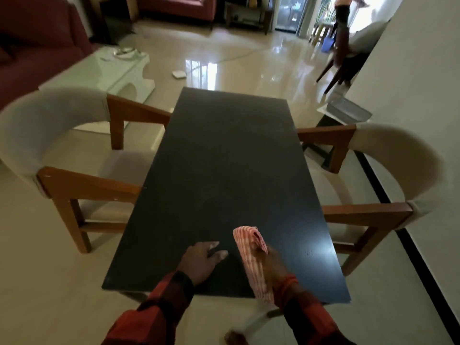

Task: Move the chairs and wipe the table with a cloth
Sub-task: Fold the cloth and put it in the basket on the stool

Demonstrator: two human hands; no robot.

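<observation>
A long black table [224,158] runs away from me. A red-and-white striped cloth [249,255] lies on its near end, and my right hand [272,266] grips it and presses it on the tabletop. To the left of the cloth, my left hand [201,260] rests flat on the table with its fingers apart and holds nothing. One wooden chair with a pale curved back [62,155] stands at the table's left side. A matching chair [378,195] stands at the right side, close to the wall. Both seats reach under the table's edges.
A white low table [104,70] and a dark red sofa [34,46] stand at the far left. Another chair [346,61] is tilted at the far right, held by a person there. A white wall [423,95] with black floor trim runs along the right. The floor is glossy tile.
</observation>
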